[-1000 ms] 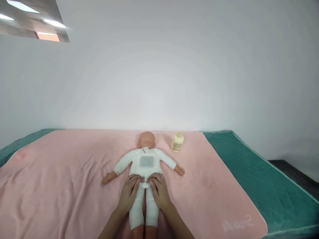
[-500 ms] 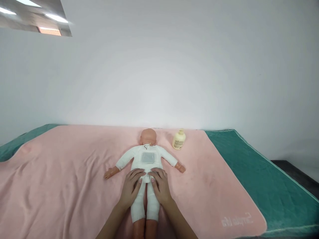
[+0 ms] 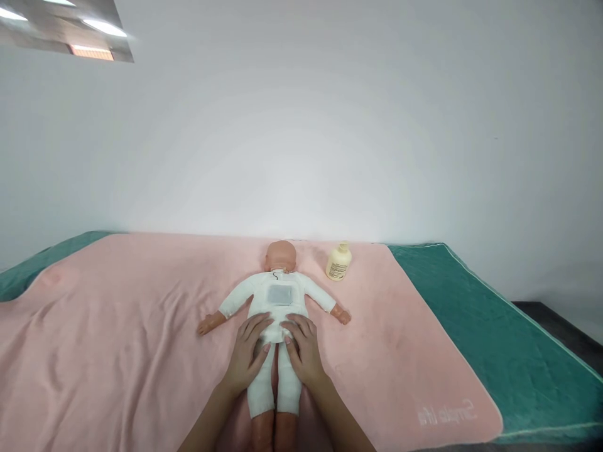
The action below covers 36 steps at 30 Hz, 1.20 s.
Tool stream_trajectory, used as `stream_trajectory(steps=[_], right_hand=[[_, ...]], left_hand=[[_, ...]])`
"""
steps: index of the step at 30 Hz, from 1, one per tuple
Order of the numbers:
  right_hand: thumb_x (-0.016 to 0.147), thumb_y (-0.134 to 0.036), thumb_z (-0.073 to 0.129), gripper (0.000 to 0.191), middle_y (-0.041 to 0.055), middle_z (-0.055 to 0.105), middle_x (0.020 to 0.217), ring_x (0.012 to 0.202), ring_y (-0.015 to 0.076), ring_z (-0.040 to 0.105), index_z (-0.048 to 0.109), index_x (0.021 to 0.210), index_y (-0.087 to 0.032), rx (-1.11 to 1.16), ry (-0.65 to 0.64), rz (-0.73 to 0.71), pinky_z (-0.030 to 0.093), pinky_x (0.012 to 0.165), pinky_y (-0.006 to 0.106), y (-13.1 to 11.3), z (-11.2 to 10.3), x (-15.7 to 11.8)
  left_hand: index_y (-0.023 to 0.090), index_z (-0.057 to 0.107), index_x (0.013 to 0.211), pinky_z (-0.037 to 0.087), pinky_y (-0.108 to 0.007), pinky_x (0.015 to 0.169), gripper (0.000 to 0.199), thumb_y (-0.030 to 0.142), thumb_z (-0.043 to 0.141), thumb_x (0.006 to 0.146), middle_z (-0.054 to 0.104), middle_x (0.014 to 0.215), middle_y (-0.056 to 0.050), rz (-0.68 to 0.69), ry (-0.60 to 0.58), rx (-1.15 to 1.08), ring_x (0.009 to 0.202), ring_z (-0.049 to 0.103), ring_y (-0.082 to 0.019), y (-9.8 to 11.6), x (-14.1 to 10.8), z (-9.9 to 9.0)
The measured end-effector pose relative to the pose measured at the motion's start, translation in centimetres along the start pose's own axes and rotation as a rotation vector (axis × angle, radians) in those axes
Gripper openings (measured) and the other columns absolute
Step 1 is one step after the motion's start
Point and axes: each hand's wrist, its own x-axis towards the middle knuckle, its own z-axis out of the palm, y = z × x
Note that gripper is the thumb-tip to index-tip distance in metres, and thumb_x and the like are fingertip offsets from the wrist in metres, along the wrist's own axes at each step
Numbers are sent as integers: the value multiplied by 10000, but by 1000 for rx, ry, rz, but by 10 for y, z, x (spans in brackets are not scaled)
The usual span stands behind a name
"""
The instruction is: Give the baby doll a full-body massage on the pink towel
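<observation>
A baby doll (image 3: 281, 282) with a white cloth body lies face down on a pink blanket (image 3: 391, 351), its head away from me and its arms spread. A grey rectangular panel (image 3: 279, 295) shows on its upper back. My left hand (image 3: 248, 351) rests on the left side of the doll's lower back and hip, thumb apart from the fingers. On the right side, my right hand (image 3: 303, 350) lies the same way, fingers spread over the hip. Neither hand grasps anything.
A pale yellow bottle (image 3: 339, 261) stands on the blanket to the right of the doll's head. A green cover (image 3: 499, 339) shows beneath the blanket at both sides. Behind the bed rises a plain pale wall (image 3: 301, 125).
Both hands have moved slightly apart on the doll's lower back, and the gap between their fingertips is wider. The view has shifted a little.
</observation>
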Motion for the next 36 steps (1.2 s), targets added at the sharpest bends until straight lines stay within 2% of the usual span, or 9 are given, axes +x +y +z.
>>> stream_trajectory(steps=[4, 10, 15, 19, 23, 26, 32, 36], right_hand=[[940, -230, 438, 331, 46, 504, 1343, 1265, 229, 411, 535, 1253, -278, -24, -3, -12, 338, 1033, 437, 2, 1, 0], [949, -241, 439, 281, 38, 563, 1263, 1210, 211, 464, 579, 1190, -277, 8, -8, 41, 362, 1005, 407, 3, 3, 4], [955, -230, 421, 279, 40, 581, 1234, 1193, 210, 480, 592, 1171, -271, 20, -5, 47, 370, 998, 410, 1, 2, 5], [947, -231, 435, 310, 42, 552, 1297, 1247, 225, 444, 561, 1226, -279, -18, 5, 2, 362, 1024, 437, 2, 1, 3], [942, -247, 445, 379, 46, 455, 1413, 1331, 246, 358, 489, 1317, -283, -67, 31, -18, 325, 1066, 478, 4, 3, 0], [953, -263, 428, 400, 36, 418, 1445, 1353, 248, 325, 451, 1351, -301, -76, 17, -4, 311, 1073, 488, 6, 4, 0], [966, -260, 401, 369, 29, 493, 1378, 1310, 224, 376, 478, 1326, -292, -52, -8, 26, 326, 1050, 450, 6, 5, 4], [966, -262, 396, 348, 29, 526, 1339, 1277, 220, 410, 510, 1293, -286, -37, 1, 36, 333, 1034, 436, 6, 6, 5]], left_hand=[[233, 448, 1344, 306, -519, 1074, 442, 329, 418, 914, 482, 1397, -98, 8, -4, 29, 1334, 356, -273, 2, 1, 0], [240, 540, 1267, 376, -487, 1037, 392, 351, 434, 906, 563, 1307, -88, -26, 1, 30, 1249, 467, -260, -2, 6, 2], [245, 550, 1245, 385, -476, 1028, 366, 342, 438, 910, 567, 1293, -84, -43, -1, 22, 1229, 483, -248, -4, 7, 2], [241, 511, 1286, 373, -487, 1038, 403, 351, 442, 905, 529, 1345, -94, -40, 10, 27, 1266, 452, -260, -3, 4, 3], [226, 427, 1353, 329, -522, 1065, 470, 368, 436, 906, 430, 1436, -117, -43, 23, 22, 1331, 369, -284, -2, 3, 4], [238, 395, 1376, 310, -533, 1077, 476, 356, 425, 915, 433, 1436, -105, -39, 8, 22, 1345, 344, -280, -3, 3, 4], [249, 446, 1344, 322, -522, 1076, 432, 342, 428, 922, 478, 1401, -86, -75, -11, -15, 1324, 370, -262, -4, 6, 3], [250, 498, 1307, 327, -507, 1077, 408, 349, 449, 914, 520, 1366, -77, -96, 20, -66, 1300, 402, -253, -3, 7, 3]])
